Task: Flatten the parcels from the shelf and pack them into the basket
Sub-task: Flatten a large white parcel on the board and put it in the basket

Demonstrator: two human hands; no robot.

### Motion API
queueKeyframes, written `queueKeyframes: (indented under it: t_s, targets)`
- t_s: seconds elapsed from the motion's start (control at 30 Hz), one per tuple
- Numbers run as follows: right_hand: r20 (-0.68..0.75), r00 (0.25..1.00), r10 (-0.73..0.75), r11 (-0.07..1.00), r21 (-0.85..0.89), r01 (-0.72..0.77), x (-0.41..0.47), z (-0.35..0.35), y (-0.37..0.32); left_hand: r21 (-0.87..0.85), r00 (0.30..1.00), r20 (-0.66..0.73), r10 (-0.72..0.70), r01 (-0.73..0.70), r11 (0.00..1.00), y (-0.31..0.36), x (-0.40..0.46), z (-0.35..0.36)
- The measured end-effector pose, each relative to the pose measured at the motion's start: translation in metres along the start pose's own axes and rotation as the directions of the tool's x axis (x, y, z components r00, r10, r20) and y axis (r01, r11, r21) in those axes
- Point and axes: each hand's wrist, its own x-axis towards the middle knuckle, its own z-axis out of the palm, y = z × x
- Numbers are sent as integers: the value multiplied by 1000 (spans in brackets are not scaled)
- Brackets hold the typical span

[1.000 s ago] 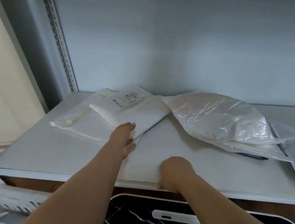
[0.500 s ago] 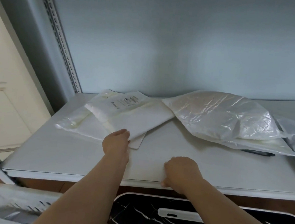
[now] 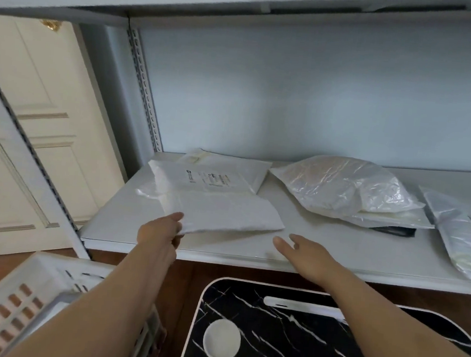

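While the white parcel (image 3: 220, 205) is pinched at its near left corner by the left hand (image 3: 159, 233), thumb on top and fingers underneath, that corner is lifted slightly off the shelf (image 3: 336, 252). The right hand's (image 3: 304, 255) grip is open, fingers spread, palm down over bare shelf just right of the parcel's near edge, touching nothing. A strip of clear shelf is left between the parcel and the shelf's front edge, and a wider bare patch lies right of the parcel. The parcel is a flat, matte white mailer with a printed label on its far half and a crease across the middle; a second flat white parcel (image 3: 238, 164) is seen beneath it, toward the back wall. To the right of the held parcel, a puffy clear bag (image 3: 344, 185) is stacked on other flat items, and another clear bag (image 3: 463, 235) lies further right. Four parcels are counted for certain. Below the shelf, left of the parcel, one white slotted basket (image 3: 3, 309) is seen, and one black marbled surface (image 3: 300, 340) to its right.
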Motion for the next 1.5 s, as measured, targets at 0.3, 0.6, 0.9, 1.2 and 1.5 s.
queueKeyframes:
  t_s: [0.3,0.6,0.9,1.2,1.5]
  targets:
    - [-24,967,253,710,684,-169,-76,10,36,24,949,208,-237,237,971,-51,-59,-63]
    - [-281,877,390,823,533,-196,-117,43,83,572,946,286,-153,-40,819,-124,-80,-92]
    - [-22,936,351,869,381,-316,-132,43,107,897,919,235,-317,-79,436,-152,-96,-97]
    - [273,753,598,794,-75,-604,-137,72,136,951,919,309,-246,-299,81,-181,-84,-92]
    - [-157,988,-17,859,-507,-66,-107,112,131,750,741,660,122,-643,-152,-203,-73,-68]
